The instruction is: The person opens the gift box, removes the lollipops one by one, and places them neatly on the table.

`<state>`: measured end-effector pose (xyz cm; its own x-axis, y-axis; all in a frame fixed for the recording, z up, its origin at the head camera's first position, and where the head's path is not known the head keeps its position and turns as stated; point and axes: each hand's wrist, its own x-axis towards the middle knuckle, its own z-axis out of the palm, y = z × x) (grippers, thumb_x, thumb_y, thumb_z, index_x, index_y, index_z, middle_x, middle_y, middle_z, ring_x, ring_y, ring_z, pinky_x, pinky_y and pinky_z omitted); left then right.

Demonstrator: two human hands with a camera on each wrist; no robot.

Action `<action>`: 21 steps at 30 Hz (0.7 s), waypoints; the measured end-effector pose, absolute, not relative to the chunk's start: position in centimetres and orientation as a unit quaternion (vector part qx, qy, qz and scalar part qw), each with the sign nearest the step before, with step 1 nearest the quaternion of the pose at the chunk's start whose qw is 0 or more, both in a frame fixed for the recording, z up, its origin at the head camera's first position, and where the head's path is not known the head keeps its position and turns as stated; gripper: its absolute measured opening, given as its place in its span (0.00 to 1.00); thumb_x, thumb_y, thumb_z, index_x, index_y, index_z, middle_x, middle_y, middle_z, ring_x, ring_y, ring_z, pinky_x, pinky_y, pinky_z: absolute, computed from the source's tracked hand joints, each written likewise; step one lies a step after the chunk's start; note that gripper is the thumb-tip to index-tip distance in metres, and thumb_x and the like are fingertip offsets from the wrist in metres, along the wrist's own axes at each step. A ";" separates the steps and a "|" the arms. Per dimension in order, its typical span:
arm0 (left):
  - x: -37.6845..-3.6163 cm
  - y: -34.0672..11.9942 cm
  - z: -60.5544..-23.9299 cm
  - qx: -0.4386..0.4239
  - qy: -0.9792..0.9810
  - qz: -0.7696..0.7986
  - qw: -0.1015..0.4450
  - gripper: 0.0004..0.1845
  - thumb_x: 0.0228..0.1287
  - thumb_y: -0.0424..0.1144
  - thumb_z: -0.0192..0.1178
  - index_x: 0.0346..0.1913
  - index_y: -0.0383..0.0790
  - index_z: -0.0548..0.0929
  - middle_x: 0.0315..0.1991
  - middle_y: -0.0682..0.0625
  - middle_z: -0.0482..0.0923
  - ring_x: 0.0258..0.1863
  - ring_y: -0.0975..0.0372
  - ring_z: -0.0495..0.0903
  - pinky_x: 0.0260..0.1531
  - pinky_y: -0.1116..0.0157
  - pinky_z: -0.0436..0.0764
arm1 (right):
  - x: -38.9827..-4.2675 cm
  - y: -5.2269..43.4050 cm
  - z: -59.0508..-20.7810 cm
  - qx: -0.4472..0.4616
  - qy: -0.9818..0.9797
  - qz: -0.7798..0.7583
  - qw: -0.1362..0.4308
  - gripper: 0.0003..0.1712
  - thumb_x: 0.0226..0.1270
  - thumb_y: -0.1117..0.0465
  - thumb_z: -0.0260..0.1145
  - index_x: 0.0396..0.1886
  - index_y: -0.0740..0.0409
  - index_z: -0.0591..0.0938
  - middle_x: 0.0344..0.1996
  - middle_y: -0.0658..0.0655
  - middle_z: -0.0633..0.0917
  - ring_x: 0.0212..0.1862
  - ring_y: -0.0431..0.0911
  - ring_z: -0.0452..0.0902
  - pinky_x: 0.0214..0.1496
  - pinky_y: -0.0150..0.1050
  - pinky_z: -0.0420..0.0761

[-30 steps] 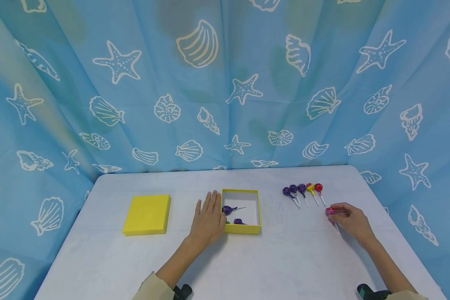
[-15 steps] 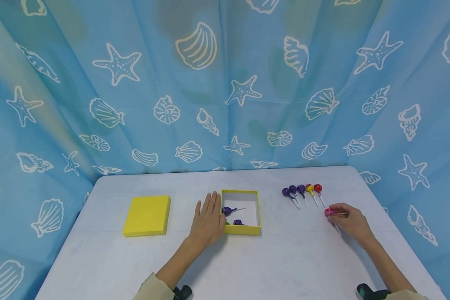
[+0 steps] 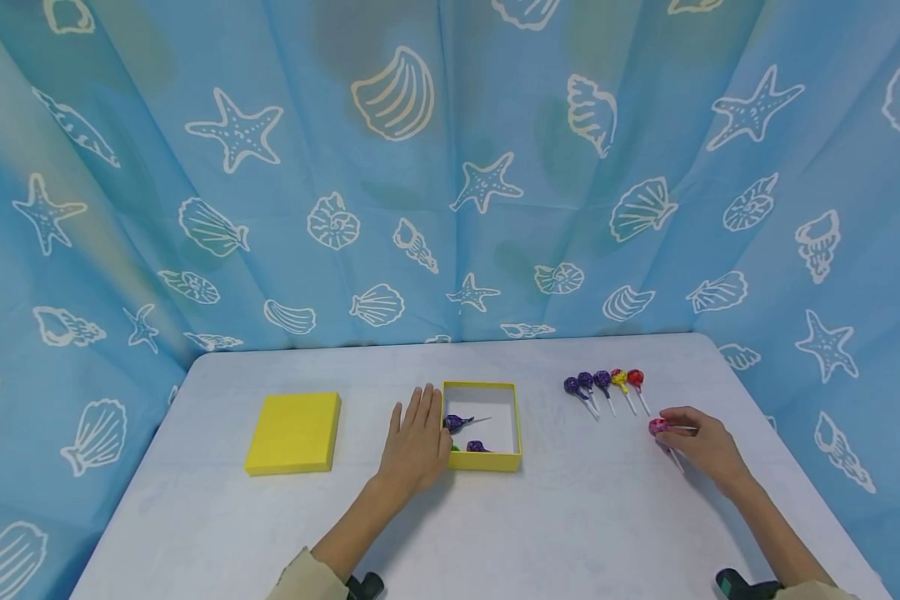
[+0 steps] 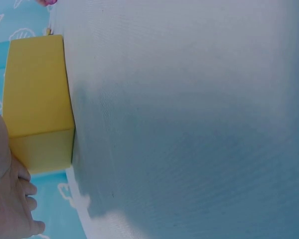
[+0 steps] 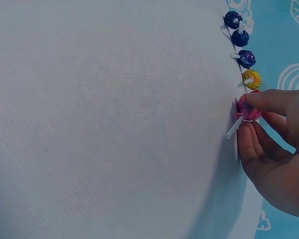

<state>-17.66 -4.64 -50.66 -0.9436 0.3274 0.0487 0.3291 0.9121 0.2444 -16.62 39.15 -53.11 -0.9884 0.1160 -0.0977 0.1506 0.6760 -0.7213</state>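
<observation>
My right hand (image 3: 703,446) pinches a pink-wrapped lollipop (image 5: 249,108) between thumb and fingers, low over the right side of the table. Two white sticks show near its head in the head view; whether both belong to it I cannot tell. My left hand (image 3: 414,446) lies with straight fingers along the left wall of an open yellow box (image 3: 487,461), its thumb at the near left corner. Inside the box are a purple lollipop (image 3: 456,423), another purple one (image 3: 477,446) and a bit of green, partly hidden by the hand and front wall.
Beyond the right hand lies a row of lollipops: several purple ones (image 3: 602,378), a yellow one (image 3: 619,378) and a red one (image 3: 636,378). A yellow lid (image 3: 294,433) rests left of the left hand. Behind the white table (image 3: 570,533) hangs a blue shell-print curtain (image 3: 420,183).
</observation>
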 end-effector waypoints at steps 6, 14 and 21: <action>-17.6 -4.7 -50.6 -0.171 -0.977 -0.125 0.006 0.33 0.78 0.46 0.40 0.78 0.31 0.52 0.79 0.39 0.48 0.78 0.49 0.44 0.72 0.45 0.45 | -16.6 39.4 -52.7 0.075 0.915 -0.395 0.022 0.29 0.72 0.55 0.65 0.64 0.69 0.73 0.58 0.74 0.75 0.57 0.68 0.73 0.56 0.60 0.77; -17.7 -4.7 -50.7 -0.170 -0.978 -0.123 0.002 0.33 0.78 0.46 0.39 0.78 0.31 0.52 0.79 0.40 0.47 0.78 0.49 0.44 0.72 0.45 0.45 | -17.2 39.3 -51.5 0.067 0.910 -0.409 -0.006 0.27 0.75 0.55 0.61 0.65 0.68 0.72 0.60 0.73 0.75 0.58 0.67 0.75 0.55 0.49 0.79; -17.8 -4.7 -50.7 -0.170 -0.977 -0.125 0.002 0.33 0.78 0.46 0.39 0.78 0.31 0.52 0.79 0.40 0.48 0.78 0.49 0.44 0.72 0.46 0.45 | -18.3 36.2 -49.5 0.025 0.905 -0.424 -0.015 0.24 0.73 0.57 0.65 0.62 0.67 0.76 0.53 0.71 0.81 0.53 0.63 0.79 0.41 0.27 0.81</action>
<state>-17.76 -4.67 -50.72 -0.9422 0.3318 0.0460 0.3327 0.9109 0.2441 -18.27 36.18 -49.53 -0.9983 0.0580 0.0062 0.0324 0.6387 -0.7688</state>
